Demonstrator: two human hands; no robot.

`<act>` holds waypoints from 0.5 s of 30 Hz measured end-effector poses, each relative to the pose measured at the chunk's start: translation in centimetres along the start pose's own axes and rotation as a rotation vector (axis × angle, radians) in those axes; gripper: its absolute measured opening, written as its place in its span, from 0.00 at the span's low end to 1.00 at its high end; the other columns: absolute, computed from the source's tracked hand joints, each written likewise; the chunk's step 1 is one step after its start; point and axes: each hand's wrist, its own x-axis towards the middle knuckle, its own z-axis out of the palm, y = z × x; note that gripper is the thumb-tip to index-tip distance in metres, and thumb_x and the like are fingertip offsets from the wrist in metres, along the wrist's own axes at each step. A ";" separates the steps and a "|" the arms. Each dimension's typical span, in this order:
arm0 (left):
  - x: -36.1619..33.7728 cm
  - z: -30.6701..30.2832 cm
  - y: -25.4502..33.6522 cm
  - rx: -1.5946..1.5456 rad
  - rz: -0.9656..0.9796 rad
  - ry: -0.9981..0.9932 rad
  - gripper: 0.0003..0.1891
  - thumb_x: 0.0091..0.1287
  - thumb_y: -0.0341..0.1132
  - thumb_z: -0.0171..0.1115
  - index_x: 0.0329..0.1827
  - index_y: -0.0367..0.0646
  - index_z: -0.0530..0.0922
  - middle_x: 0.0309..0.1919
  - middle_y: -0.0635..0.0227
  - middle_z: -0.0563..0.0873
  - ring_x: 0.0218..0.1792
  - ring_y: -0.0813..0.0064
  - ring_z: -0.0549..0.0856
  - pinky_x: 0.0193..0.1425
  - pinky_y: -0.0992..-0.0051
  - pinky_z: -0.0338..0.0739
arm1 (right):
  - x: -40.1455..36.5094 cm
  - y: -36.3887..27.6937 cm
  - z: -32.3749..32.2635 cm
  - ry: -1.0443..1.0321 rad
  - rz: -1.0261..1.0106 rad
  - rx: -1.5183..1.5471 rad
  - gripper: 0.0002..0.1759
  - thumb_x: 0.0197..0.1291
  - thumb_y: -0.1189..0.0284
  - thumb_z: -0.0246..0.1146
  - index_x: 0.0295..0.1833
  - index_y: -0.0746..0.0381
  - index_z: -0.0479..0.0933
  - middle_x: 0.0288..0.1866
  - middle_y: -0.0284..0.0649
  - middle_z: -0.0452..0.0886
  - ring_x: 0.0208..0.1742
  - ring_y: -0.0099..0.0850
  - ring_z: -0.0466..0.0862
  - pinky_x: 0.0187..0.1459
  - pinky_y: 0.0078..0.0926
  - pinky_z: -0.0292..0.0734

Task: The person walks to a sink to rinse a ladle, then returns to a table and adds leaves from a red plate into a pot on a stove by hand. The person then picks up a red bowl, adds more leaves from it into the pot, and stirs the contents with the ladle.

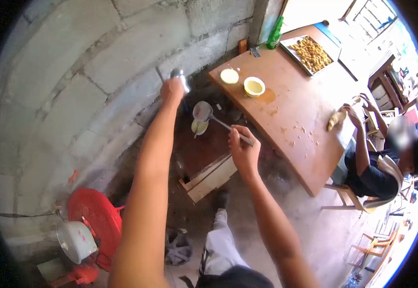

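Observation:
My left hand is stretched out near the block wall, its fingers wrapped round a shiny metal object whose shape is blurred. The long handle of a ladle is in my right hand, left of the table. The ladle's round bowl hangs over a small pale container low down, with a thin stick or handle in it. What the ladle holds cannot be made out.
The brown table bears a yellow bowl, a lid, a green bottle and a tray of food pieces. A seated person handles dough-like food at right. A red fan stands lower left.

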 end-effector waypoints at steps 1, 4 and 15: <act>2.8 1.5 0.4 0.012 -0.061 0.002 0.19 0.67 0.47 0.51 0.35 0.38 0.82 0.35 0.48 0.84 0.40 0.47 0.83 0.44 0.55 0.77 | 2.4 0.3 1.0 0.002 0.019 -0.002 0.12 0.64 0.69 0.60 0.45 0.67 0.78 0.29 0.34 0.79 0.28 0.18 0.77 0.31 0.16 0.74; 7.3 5.1 -1.0 0.047 -0.002 -0.049 0.19 0.67 0.46 0.52 0.33 0.38 0.83 0.35 0.49 0.84 0.40 0.48 0.84 0.44 0.55 0.77 | 5.7 0.9 3.4 -0.006 -0.015 -0.020 0.11 0.64 0.70 0.60 0.46 0.67 0.78 0.29 0.34 0.80 0.28 0.18 0.77 0.31 0.16 0.74; 10.2 9.2 -0.6 -0.196 -0.400 -0.077 0.12 0.60 0.33 0.56 0.25 0.35 0.82 0.18 0.55 0.83 0.24 0.58 0.86 0.33 0.64 0.80 | 8.7 2.6 6.3 -0.009 -0.002 -0.021 0.13 0.64 0.70 0.59 0.47 0.69 0.78 0.30 0.37 0.80 0.29 0.20 0.79 0.33 0.19 0.76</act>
